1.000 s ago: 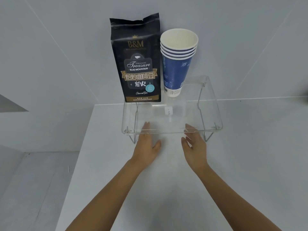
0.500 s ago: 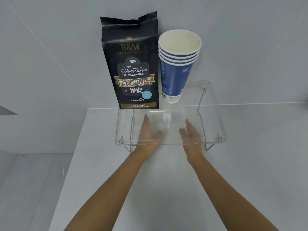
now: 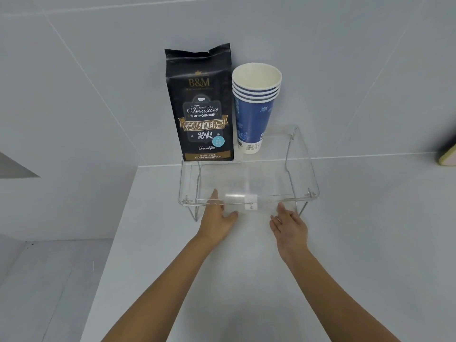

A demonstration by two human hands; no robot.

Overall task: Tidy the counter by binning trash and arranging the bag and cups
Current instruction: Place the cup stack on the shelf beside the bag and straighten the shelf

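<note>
A black coffee bag [image 3: 201, 107] stands upright at the back left of a clear acrylic shelf [image 3: 306, 166] on wire legs. Right beside it stands a stack of several blue paper cups [image 3: 254, 107], mouths up. My left hand [image 3: 217, 220] lies flat on the white counter with its fingertips just under the shelf's front edge. My right hand [image 3: 288, 223] rests open, fingers apart, a little in front of that edge. Neither hand holds anything.
The white counter [image 3: 222, 280] ends at a left edge with grey floor below. White wall panels rise behind the shelf. A small white label [image 3: 250, 202] sits on the shelf's front edge. A blurred yellow-green object [image 3: 447, 156] shows at the far right.
Both hands had reached further under the shelf half a second ago and have drawn back toward me. The bag and cups stay put; the view has shifted.
</note>
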